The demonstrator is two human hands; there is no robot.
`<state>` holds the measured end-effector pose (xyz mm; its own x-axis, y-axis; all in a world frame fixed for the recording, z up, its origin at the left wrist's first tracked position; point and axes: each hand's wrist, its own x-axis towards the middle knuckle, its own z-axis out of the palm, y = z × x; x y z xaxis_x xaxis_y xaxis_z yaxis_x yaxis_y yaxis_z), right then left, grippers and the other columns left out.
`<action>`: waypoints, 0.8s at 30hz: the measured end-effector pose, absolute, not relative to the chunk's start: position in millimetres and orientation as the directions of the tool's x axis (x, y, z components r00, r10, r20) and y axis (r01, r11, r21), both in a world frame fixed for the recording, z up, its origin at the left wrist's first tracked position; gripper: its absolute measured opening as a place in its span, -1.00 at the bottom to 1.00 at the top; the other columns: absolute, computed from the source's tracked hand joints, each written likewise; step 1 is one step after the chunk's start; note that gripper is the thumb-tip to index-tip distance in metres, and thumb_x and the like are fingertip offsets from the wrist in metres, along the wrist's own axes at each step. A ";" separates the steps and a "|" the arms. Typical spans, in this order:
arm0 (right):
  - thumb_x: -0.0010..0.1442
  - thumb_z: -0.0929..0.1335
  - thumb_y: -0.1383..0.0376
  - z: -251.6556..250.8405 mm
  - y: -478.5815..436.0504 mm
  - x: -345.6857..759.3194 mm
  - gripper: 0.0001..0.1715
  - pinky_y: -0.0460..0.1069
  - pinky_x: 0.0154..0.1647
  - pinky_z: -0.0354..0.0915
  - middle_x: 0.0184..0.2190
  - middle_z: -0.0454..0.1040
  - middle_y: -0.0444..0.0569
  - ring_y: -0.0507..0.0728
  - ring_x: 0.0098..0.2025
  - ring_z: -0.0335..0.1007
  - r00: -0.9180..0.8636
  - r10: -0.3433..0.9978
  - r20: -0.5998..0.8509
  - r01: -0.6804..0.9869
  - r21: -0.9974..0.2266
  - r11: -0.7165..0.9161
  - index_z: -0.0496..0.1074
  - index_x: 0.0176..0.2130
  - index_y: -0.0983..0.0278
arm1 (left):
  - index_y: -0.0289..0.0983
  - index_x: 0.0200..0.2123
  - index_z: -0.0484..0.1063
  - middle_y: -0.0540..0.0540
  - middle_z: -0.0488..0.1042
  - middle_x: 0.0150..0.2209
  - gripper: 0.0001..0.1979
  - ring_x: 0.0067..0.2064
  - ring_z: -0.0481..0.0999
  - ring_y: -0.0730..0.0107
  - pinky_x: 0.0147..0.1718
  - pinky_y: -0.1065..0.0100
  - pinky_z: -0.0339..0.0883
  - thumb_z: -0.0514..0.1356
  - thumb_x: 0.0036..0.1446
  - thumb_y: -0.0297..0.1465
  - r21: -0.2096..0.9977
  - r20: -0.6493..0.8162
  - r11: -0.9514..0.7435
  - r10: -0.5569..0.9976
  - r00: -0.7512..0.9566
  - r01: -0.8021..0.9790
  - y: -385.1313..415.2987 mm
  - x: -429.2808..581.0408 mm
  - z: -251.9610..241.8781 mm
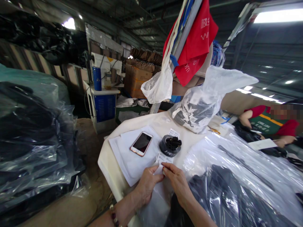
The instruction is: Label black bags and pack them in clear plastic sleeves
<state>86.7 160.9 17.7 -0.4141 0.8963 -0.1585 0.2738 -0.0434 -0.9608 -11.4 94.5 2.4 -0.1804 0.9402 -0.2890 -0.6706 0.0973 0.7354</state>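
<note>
My left hand (148, 183) pinches the lower end of a white sheet of printed labels (165, 158) between thumb and fingers. My right hand (177, 180) is closed at the sheet's right edge, thumb and forefinger pressed together on it. Whether a single label is lifted between those fingertips is too small to tell. Just beyond the sheet sits a roll of grey tape (170, 152) with small black pieces heaped in its middle. A phone (141, 143) with a dark screen lies on white paper (125, 157) to the left.
Black goods in clear plastic bags (227, 189) cover the table's right side. A bag of tags (193, 110) stands at the back, beneath hanging red cloth (193, 47). Bagged goods (30, 151) are piled at left. A co-worker (272, 123) is at the far right.
</note>
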 end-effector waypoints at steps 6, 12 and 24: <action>-0.23 0.39 0.05 20.2 159.1 85.2 -0.57 -0.02 -0.25 0.19 -0.45 0.47 -0.07 0.13 -0.33 0.30 -0.375 0.910 -0.177 0.217 -0.971 -0.099 0.54 -0.38 0.29 | -0.40 -0.35 0.47 -0.09 0.48 -0.51 -0.59 -0.44 0.43 0.29 -0.37 0.35 0.28 0.29 -0.42 -0.40 0.768 -0.304 0.124 0.934 -0.188 -0.629 92.1 -11.6 4.3; -0.28 0.43 0.02 26.9 157.3 86.6 -0.51 -0.06 -0.41 0.18 -0.49 0.47 -0.06 0.07 -0.45 0.26 -0.308 0.927 -0.215 0.146 -0.973 -0.177 0.53 -0.40 0.33 | -0.39 -0.31 0.47 -0.09 0.48 -0.54 -0.55 -0.51 0.42 0.27 -0.43 0.31 0.30 0.30 -0.41 -0.37 0.754 -0.321 0.152 0.934 -0.157 -0.639 87.7 -11.9 4.4; 0.24 0.29 0.21 74.0 142.5 108.9 -0.70 0.00 -0.01 0.23 -0.14 0.51 -0.02 0.09 -0.08 0.40 -0.419 0.519 0.745 0.309 -0.420 0.853 0.40 -0.05 0.24 | -0.25 -0.34 0.50 -0.14 0.47 -0.30 -0.68 -0.18 0.39 0.17 -0.11 0.25 0.20 0.22 -0.10 -0.14 0.984 0.180 -0.144 0.781 -0.598 0.108 57.9 -32.0 53.9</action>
<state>108.9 142.5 74.0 -0.4188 0.5190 0.7451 0.3091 0.8530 -0.4204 -32.0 57.9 53.9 -0.5983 0.7809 0.1797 0.1080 -0.1437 0.9837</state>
